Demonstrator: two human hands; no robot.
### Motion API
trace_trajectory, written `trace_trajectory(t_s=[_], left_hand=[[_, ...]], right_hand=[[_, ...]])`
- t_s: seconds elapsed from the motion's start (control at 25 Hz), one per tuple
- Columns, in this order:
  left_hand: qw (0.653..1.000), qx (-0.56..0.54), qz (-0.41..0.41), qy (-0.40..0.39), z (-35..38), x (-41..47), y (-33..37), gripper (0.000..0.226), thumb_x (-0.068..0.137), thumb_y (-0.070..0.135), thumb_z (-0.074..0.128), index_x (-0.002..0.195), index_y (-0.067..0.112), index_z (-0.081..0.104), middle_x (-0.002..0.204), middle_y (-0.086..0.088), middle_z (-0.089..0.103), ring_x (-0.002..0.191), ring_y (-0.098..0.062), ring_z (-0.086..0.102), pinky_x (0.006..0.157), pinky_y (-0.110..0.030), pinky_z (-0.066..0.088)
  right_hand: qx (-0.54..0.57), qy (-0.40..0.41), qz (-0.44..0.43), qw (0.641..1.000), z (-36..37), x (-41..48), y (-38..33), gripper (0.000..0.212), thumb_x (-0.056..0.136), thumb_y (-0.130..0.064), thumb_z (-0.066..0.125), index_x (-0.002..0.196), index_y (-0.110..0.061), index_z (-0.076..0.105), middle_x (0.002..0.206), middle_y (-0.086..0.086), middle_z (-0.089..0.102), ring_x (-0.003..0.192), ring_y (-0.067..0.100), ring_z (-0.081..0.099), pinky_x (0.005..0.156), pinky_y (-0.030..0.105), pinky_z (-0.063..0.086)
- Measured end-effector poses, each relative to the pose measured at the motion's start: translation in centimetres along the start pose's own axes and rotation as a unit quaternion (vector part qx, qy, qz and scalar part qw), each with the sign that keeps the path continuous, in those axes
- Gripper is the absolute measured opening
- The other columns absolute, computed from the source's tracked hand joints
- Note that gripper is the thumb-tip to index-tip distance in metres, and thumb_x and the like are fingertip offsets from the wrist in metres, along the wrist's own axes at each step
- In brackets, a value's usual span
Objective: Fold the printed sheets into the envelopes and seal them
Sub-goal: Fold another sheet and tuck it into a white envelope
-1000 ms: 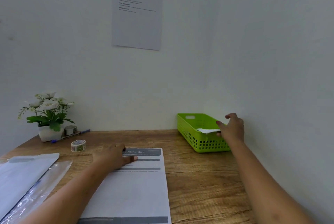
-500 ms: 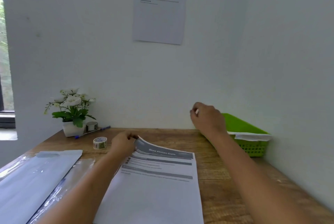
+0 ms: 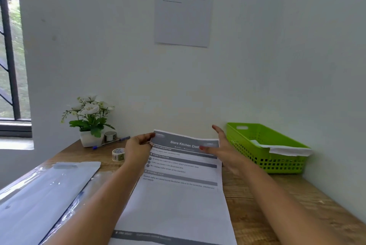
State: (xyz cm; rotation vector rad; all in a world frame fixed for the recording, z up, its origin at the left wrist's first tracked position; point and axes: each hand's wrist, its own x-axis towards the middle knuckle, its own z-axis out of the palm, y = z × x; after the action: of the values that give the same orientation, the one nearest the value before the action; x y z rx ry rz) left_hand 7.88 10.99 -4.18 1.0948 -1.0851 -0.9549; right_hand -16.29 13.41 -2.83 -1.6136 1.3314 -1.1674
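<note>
A printed sheet (image 3: 178, 195) headed "Store Kitchen Cloth" lies on the wooden table (image 3: 257, 205) in front of me, its far edge lifted off the wood. My left hand (image 3: 138, 147) pinches the sheet's far left corner. My right hand (image 3: 221, 147) is at the far right corner with straight fingers spread and the thumb lying on the paper. A stack of white envelopes (image 3: 35, 195) in a clear plastic wrapper lies at the left. A white envelope (image 3: 285, 148) rests over the rim of the green basket (image 3: 277, 163) at the right.
A roll of tape (image 3: 118, 154) stands left of the sheet. Behind it are a potted white flower (image 3: 90, 120), a second tape roll (image 3: 110, 136) and a blue pen (image 3: 112, 142). A paper notice (image 3: 184, 5) hangs on the wall. A window (image 3: 10, 56) is at the left.
My right hand left the basket and came across to the sheet's far right corner. My left hand lifted the sheet's far edge higher. The view turned left.
</note>
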Motion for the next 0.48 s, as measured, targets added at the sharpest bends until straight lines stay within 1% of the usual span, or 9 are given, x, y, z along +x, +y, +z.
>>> trace_trajectory(t_s=[0.04,0.08,0.16,0.2,0.24,0.28,0.36,0.44,0.48], left_hand=[[1.0,-0.021,-0.003,0.008,-0.2,-0.2,0.2,0.029,0.091,-0.002,0.052,0.108,0.016,0.067,0.093,-0.01,0.07,0.062,-0.021,0.063,0.051,-0.027,0.055],[0.999,-0.028,-0.006,0.016,-0.4,-0.4,0.3,0.028,0.092,0.0,0.052,0.109,0.018,0.066,0.092,-0.009,0.07,0.063,-0.021,0.063,0.055,-0.03,0.055],[0.999,-0.02,-0.013,0.04,-0.8,-0.4,0.5,0.027,0.093,0.003,0.053,0.108,0.022,0.066,0.09,-0.007,0.07,0.064,-0.021,0.062,0.062,-0.033,0.056],[0.998,-0.023,-0.015,0.048,-0.8,-0.4,0.5,0.027,0.093,0.004,0.053,0.109,0.021,0.067,0.092,-0.008,0.07,0.066,-0.023,0.063,0.068,-0.037,0.058],[0.998,-0.028,-0.018,0.052,-0.8,-0.4,0.5,0.028,0.093,0.004,0.053,0.111,0.02,0.067,0.093,-0.009,0.07,0.069,-0.025,0.064,0.074,-0.043,0.059],[0.997,-0.037,-0.023,0.056,-0.8,-0.4,0.4,0.029,0.093,0.005,0.053,0.113,0.02,0.067,0.094,-0.011,0.071,0.072,-0.027,0.065,0.078,-0.048,0.058],[0.997,-0.033,-0.024,0.065,-0.7,-0.4,0.3,0.025,0.093,0.006,0.054,0.11,0.019,0.067,0.093,-0.009,0.07,0.073,-0.027,0.066,0.079,-0.048,0.057],[0.997,0.026,0.001,0.071,-0.6,-0.4,0.3,0.019,0.091,0.012,0.059,0.103,0.021,0.069,0.095,-0.005,0.069,0.076,-0.023,0.065,0.079,-0.042,0.058],[0.997,0.058,0.021,0.056,-0.5,-0.3,0.3,0.014,0.089,0.016,0.063,0.1,0.023,0.07,0.104,-0.004,0.067,0.083,-0.022,0.065,0.082,-0.042,0.056]], right_hand=[[0.011,0.014,-0.025,1.0,0.1,0.0,-0.2,0.096,0.079,-0.021,0.077,0.148,-0.041,0.013,0.148,-0.003,0.023,0.136,0.018,0.028,0.101,0.03,0.033],[0.029,0.03,-0.041,0.998,0.0,0.0,-0.3,0.1,0.076,-0.015,0.079,0.147,-0.042,0.014,0.14,-0.002,0.031,0.129,0.018,0.038,0.097,0.028,0.039],[0.052,0.05,-0.062,0.995,-0.3,0.2,-0.2,0.104,0.07,-0.007,0.082,0.145,-0.044,0.021,0.126,-0.001,0.042,0.109,0.016,0.055,0.082,0.027,0.051],[0.05,0.051,-0.069,0.995,-0.5,0.3,-0.1,0.101,0.067,-0.004,0.084,0.143,-0.042,0.029,0.125,-0.001,0.044,0.104,0.015,0.058,0.077,0.026,0.054],[0.037,0.048,-0.074,0.995,-0.6,0.5,0.0,0.093,0.064,-0.004,0.085,0.137,-0.039,0.04,0.13,0.0,0.043,0.105,0.015,0.059,0.077,0.026,0.054],[0.005,0.046,-0.077,0.996,-0.6,0.7,0.1,0.081,0.063,-0.005,0.086,0.128,-0.036,0.051,0.137,-0.001,0.04,0.109,0.015,0.058,0.082,0.025,0.053],[-0.123,0.038,-0.084,0.988,-0.7,1.0,0.2,0.065,0.063,-0.01,0.087,0.118,-0.032,0.06,0.145,-0.005,0.03,0.123,0.012,0.044,0.098,0.021,0.038],[-0.226,0.032,-0.108,0.967,-0.4,1.2,0.2,0.056,0.067,-0.014,0.086,0.117,-0.024,0.065,0.143,-0.008,0.026,0.129,0.008,0.033,0.101,0.015,0.025],[-0.244,0.036,-0.123,0.961,-0.3,1.2,0.2,0.05,0.069,-0.013,0.084,0.115,-0.02,0.067,0.141,-0.009,0.028,0.128,0.005,0.033,0.101,0.014,0.023]])
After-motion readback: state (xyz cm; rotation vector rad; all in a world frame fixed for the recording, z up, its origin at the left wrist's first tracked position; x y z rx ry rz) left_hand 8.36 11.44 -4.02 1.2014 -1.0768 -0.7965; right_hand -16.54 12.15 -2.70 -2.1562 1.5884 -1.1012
